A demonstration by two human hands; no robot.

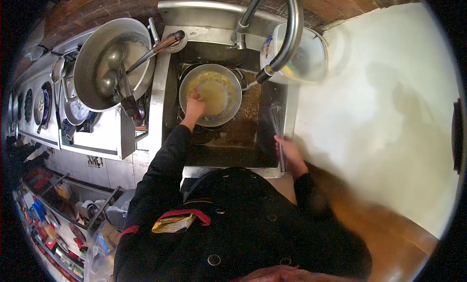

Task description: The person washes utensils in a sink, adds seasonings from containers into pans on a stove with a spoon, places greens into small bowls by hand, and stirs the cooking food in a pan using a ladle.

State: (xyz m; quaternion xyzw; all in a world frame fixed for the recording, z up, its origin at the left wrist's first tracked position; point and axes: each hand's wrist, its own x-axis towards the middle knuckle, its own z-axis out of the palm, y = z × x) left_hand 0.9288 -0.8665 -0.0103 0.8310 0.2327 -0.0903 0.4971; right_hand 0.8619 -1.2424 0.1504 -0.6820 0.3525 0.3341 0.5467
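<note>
A round metal pot (pixel 228 117) with yellowish liquid and residue inside stands in the steel sink (pixel 233 155). My left hand (pixel 194 107) reaches over the pot's left side, its fingertips down in the pot near the inner wall; what they hold, if anything, is hidden. To the right, over the sink's right edge, my right hand (pixel 289 149) is closed round the handle of a wire whisk (pixel 276 117), whose wires point away from me. A faucet (pixel 292 34) arches over the back of the sink, its spout end just right of the pot.
A large pot (pixel 87 72) with ladles inside stands left of the sink. Behind the faucet, at the back right, is a white bucket (pixel 311 53). Stove burners with pans (pixel 75 111) line the far left. Shelves with containers stand at the lower left, and a white wall rises on the right.
</note>
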